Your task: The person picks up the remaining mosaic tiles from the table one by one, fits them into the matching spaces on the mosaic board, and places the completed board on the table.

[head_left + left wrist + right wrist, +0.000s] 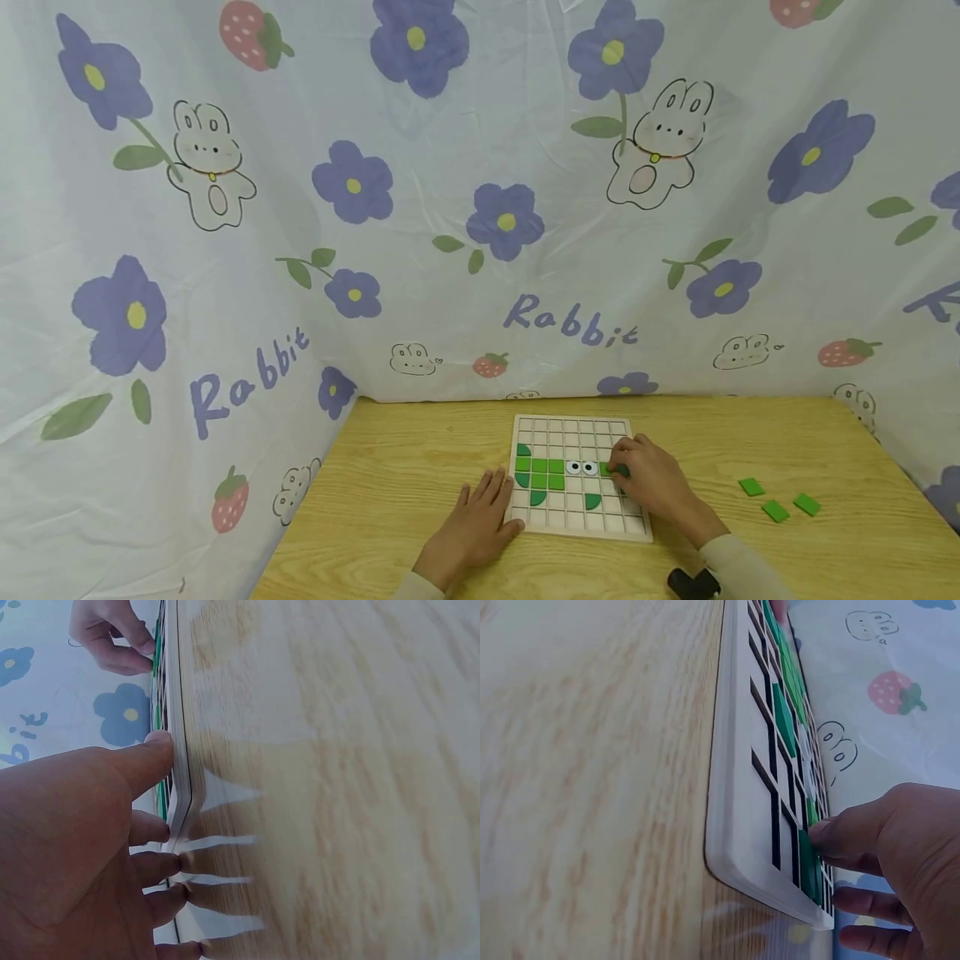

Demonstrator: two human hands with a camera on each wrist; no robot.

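A pale gridded puzzle board (573, 527) lies on the table. My left hand (476, 521) rests at its left side with fingers straight, the thumb (159, 746) on the frame's edge. At the right side of the board, my right hand (654, 475) pinches a dark green tile (808, 868) with curled fingers, close over the grid. The fingers partly hide this tile. Just left of it sits a bright green square tile (604, 469). Two eye tiles (582, 468) lie mid-row, with bright green squares (539, 473) to their left. Several dark green quarter-circle tiles (593, 502) sit in other cells.
Three loose bright green square tiles (776, 511) lie on the wooden table (405, 450) right of the board. A black object (693, 583) is by the right wrist at the front. A white curtain (435, 333) printed with flowers and rabbits hangs behind the table and along the left.
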